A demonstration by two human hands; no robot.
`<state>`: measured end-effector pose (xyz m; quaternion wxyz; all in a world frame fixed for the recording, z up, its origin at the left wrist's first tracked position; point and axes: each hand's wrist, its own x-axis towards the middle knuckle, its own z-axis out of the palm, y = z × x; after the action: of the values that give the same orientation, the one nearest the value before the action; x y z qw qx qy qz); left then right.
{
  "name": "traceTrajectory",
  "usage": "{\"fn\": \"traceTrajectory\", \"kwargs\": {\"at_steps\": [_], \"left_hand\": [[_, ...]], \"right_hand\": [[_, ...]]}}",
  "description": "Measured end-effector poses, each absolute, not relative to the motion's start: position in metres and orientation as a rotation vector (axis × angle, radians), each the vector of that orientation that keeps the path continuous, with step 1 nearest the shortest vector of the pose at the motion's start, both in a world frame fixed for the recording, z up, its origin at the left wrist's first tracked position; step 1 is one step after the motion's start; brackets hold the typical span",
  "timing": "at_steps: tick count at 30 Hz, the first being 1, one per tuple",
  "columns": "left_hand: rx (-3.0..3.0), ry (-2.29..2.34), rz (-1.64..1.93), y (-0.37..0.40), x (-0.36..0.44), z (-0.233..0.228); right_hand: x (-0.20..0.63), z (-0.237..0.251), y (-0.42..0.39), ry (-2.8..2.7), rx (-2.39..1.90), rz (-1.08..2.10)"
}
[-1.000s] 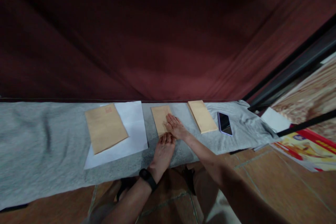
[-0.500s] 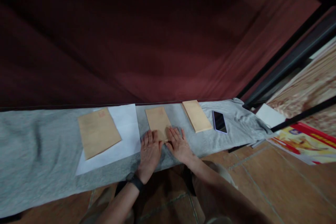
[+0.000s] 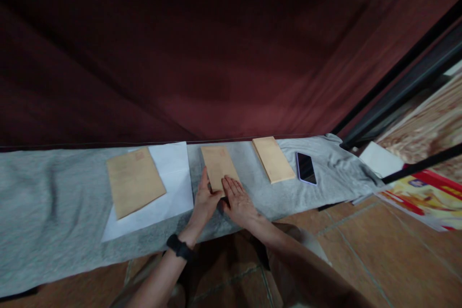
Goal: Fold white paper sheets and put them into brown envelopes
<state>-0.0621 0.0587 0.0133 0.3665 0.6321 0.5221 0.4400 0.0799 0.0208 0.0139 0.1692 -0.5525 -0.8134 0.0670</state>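
Observation:
A brown paper envelope (image 3: pixel 218 163) with a faint red mark near its top right lies lengthwise in front of me on the grey cloth. My left hand (image 3: pixel 205 202), with a dark band on the wrist, holds its lower left corner, the fingers along the left edge and the thumb at the bottom edge. Flat on its lower right part rests my right hand (image 3: pixel 240 204), fingers stretched out. The bottom edge is partly hidden by both hands.
To the left, a larger-looking brown envelope (image 3: pixel 135 183) overlaps white paper (image 3: pixel 176 173). A stack of brown envelopes (image 3: pixel 273 160) and a phone (image 3: pixel 306 168) lie to the right on the grey cloth (image 3: pixel 65 231). Behind hangs a dark red curtain (image 3: pixel 216 82).
My left hand has turned from lying flat on the envelope's lower edge to gripping its left corner. The right hand has shifted slightly left, further over the envelope.

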Motion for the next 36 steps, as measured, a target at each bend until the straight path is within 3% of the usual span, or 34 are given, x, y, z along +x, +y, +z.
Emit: {"fn": "traceTrajectory", "kwargs": {"at_steps": [3,8,12,16,23,30,36], "left_hand": [[1.25,1.114,1.188,0.055,-0.058,0.032],[0.938,1.059,1.264,0.049,-0.064,0.062],[0.782,1.141,1.075,0.045,-0.065,0.062],[0.717,1.067,0.924,0.035,-0.054,0.053],[0.695,1.118,1.019,0.037,-0.051,0.048],[0.905,1.298,0.888,0.048,-0.071,0.044],[1.088,1.351,0.783,0.048,-0.076,0.032]], "right_hand": [[0.086,0.022,0.029,-2.145,-1.526,0.316],[0.102,0.032,0.047,-1.31,-1.271,0.786],[0.099,0.031,0.049,-0.899,-1.122,1.094],[0.086,0.032,0.039,-0.735,-0.972,1.384],[0.08,0.032,0.028,-0.64,-0.974,1.542],[0.122,0.011,0.05,-0.612,-1.2,1.289],[0.124,-0.002,0.054,-1.231,-1.415,0.852]]}}
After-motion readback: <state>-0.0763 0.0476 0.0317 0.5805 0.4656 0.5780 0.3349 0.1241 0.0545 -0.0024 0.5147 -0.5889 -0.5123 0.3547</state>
